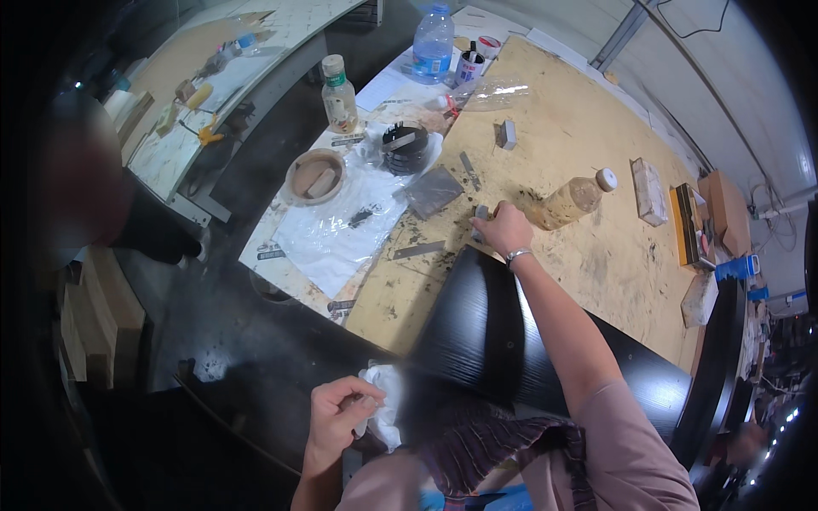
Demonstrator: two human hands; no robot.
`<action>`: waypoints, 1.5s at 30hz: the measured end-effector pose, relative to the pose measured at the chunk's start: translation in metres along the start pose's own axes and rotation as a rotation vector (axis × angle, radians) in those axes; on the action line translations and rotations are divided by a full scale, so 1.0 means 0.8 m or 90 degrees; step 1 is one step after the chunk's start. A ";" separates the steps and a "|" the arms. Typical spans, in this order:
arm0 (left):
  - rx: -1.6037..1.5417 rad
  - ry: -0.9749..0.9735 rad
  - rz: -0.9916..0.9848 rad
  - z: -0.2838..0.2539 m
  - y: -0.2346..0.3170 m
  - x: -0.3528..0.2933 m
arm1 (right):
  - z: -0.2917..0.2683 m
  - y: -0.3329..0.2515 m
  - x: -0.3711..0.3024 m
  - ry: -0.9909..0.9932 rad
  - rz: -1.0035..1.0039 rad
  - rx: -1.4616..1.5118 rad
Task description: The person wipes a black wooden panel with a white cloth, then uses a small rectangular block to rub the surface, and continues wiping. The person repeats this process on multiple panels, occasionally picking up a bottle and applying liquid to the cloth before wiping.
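In my left hand (336,416), low and in front of my body, a crumpled white cloth (388,407) is pinched between the fingers. My right hand (506,230) reaches forward over the table, its fingers closed on a small grey block (480,213), partly hidden by them. Just below that hand lies a glossy black board (460,319), stretching along the near table edge under my forearm. Close to the block are a grey square sheet (434,194), a thin metal strip (419,249) and another short strip (469,171).
A capped bottle of yellowish liquid (573,203) lies right of my hand. Farther off are another grey block (508,134), a round bowl (316,176), a black-rimmed container (405,148), an upright bottle (339,95) and a large water bottle (433,44). A person (94,179) stands at the left.
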State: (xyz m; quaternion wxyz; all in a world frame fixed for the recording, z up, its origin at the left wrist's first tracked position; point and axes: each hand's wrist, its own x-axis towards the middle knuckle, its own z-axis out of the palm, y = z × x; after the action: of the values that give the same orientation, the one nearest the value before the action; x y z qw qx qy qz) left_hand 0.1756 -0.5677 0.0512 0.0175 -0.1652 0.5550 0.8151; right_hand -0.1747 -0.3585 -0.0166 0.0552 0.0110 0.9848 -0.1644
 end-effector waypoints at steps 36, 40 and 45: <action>0.641 -0.190 0.194 0.039 -0.071 0.033 | -0.052 -0.013 -0.206 -0.179 -0.583 0.190; 0.768 -0.352 0.133 0.054 -0.091 0.046 | -0.026 -0.026 -0.227 -0.209 -0.738 0.092; 0.846 -0.408 0.023 0.068 -0.068 0.047 | -0.017 -0.026 -0.164 -0.015 -0.692 0.010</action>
State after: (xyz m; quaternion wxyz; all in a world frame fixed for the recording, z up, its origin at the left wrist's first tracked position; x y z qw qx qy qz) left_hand 0.1377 -0.5033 0.0094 0.2617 0.1360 0.9020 0.3153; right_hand -0.0467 -0.3741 0.0175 -0.0270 -0.5013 0.8467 -0.1764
